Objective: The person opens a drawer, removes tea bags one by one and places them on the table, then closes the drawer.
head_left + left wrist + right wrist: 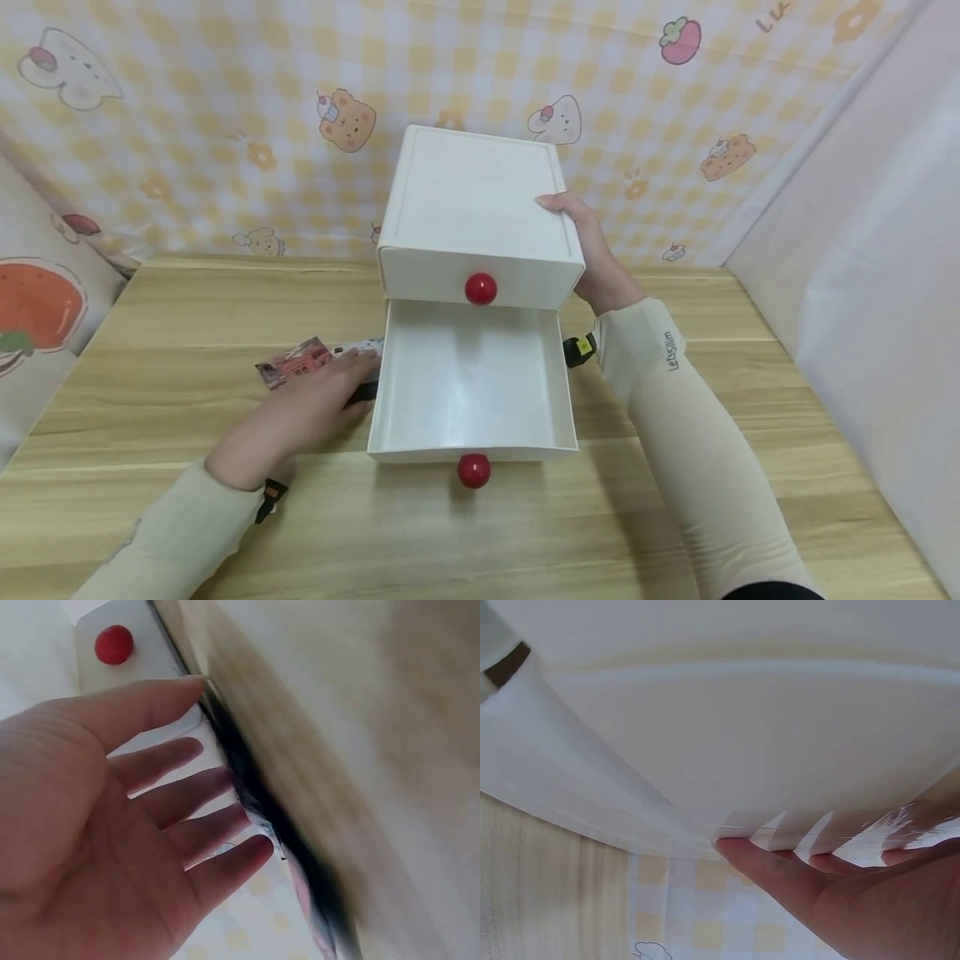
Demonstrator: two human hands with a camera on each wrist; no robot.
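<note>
Your right hand (596, 254), fingers unclenched, is bracing the white cabinet (480, 192) on the table (330, 533), apparently for steadiness, its lower drawer (468, 392) standing extended; your relaxed left hand (311, 408), grasping nothing, is lying alongside, near printed cards (300, 362).

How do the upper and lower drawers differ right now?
The upper drawer is closed, while the lower drawer is pulled out. The upper drawer shows only its front; the lower drawer also shows its inside. Both are white with a round red knob.
</note>
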